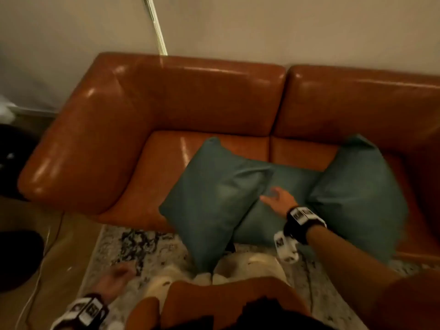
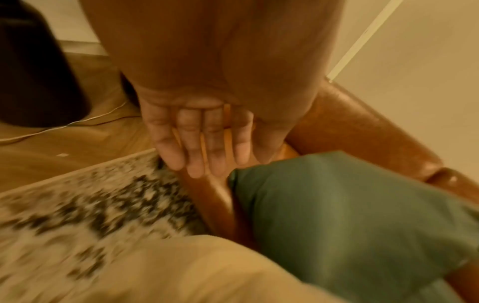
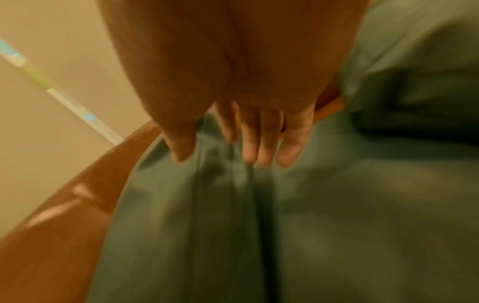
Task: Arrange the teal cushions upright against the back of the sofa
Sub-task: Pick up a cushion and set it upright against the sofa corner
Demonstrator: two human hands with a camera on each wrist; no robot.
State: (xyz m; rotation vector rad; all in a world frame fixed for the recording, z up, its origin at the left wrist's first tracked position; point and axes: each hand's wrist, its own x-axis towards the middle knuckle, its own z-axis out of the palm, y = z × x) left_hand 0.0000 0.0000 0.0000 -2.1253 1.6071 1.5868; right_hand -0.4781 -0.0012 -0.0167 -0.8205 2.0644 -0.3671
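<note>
Left hand [image 2: 204,135]: my nearest one, low at my side over the rug [image 1: 133,244]; four fingers [image 2: 193,162] straight and together, holding nothing, touching nothing.
Rug: one, pale with dark mottling, under my feet and reaching the sofa front.
Cable [image 1: 40,265]: one thin white line on the wood floor, left of the rug.
Right hand [image 1: 278,197]: stretched forward over the cushions, fingers spread and loose; in the right wrist view my fingertips [image 3: 250,151] lie on teal fabric, nothing gripped.
Cushions: three, all teal, all on the seat toward its front edge, none against the back.
Left cushion [image 1: 214,198]: tilted, its near corner hanging over the seat edge toward my legs, lapping onto the middle one.
Middle cushion [image 1: 292,179]: lying flat between the other two, partly covered by both; my right hand is over it.
Right cushion [image 1: 359,194]: propped at a slant, lapping the middle one from the right.
Sofa [image 1: 190,96]: one, glossy orange-brown leather, two back sections showing and one arm on the left; bare seat between cushions and back.
Wall strip [image 1: 156,25]: one pale strip running down the wall behind the sofa back.
</note>
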